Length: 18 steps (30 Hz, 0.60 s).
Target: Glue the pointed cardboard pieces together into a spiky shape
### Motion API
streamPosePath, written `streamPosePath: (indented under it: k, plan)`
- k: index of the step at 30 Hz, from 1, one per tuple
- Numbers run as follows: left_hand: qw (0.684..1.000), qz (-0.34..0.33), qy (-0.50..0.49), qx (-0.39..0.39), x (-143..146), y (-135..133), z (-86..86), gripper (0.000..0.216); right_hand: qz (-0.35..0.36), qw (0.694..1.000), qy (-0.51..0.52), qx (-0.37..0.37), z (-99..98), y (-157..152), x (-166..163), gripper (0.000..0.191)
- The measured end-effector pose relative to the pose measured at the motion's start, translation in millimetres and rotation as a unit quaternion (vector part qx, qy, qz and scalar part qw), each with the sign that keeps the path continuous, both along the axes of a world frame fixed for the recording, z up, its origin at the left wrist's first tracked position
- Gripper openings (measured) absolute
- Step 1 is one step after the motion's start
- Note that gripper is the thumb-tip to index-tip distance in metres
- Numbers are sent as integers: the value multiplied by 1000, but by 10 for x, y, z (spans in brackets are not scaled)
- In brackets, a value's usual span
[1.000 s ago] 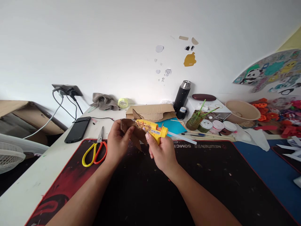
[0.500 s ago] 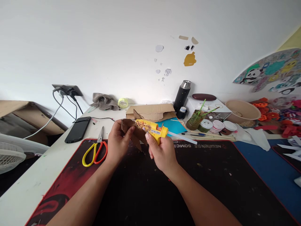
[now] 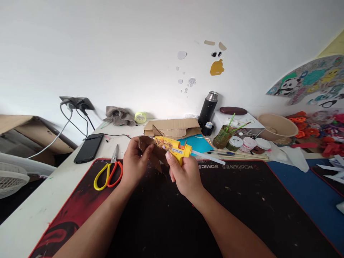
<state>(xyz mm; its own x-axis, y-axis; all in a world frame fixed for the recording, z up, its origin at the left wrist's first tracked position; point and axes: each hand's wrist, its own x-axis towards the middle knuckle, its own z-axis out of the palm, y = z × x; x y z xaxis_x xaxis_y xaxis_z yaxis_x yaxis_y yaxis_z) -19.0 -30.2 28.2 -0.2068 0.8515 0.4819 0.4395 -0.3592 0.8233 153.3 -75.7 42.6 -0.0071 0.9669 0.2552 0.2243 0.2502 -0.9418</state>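
Note:
My right hand [image 3: 184, 173] is wrapped round the handle of a yellow hot glue gun [image 3: 174, 146], its nozzle pointing left. A whitish glue stick [image 3: 209, 157] sticks out of the gun's back end. Brown cardboard pieces [image 3: 156, 157] are pinched between the thumb and fingers of my left hand [image 3: 137, 157]. The gun's nozzle is at the cardboard, but whether it touches I cannot tell. Scissors [image 3: 109, 175] with one yellow and one red handle lie left of my left hand, on the edge of the black desk mat [image 3: 228, 215].
A phone [image 3: 88, 148] lies at the left, near a grey cloth [image 3: 118, 115] and tape roll [image 3: 140, 117]. Behind my hands are folded cardboard [image 3: 174, 126] and blue paper [image 3: 200, 144]. A black thermos [image 3: 208, 108], paint jars [image 3: 248, 144] and a beige bowl [image 3: 278, 125] stand to the right.
The glue gun's nozzle end has shifted very slightly to the left against the cardboard. Both hands keep their grips, and everything else stays in place.

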Motion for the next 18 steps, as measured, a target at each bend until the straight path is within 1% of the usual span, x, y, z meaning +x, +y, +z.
streamPosePath:
  k: [18]
  plan:
    - [1000,3,5,11,-2,4,-8,21,12,1000,12,-8,9,-8,-10,55]
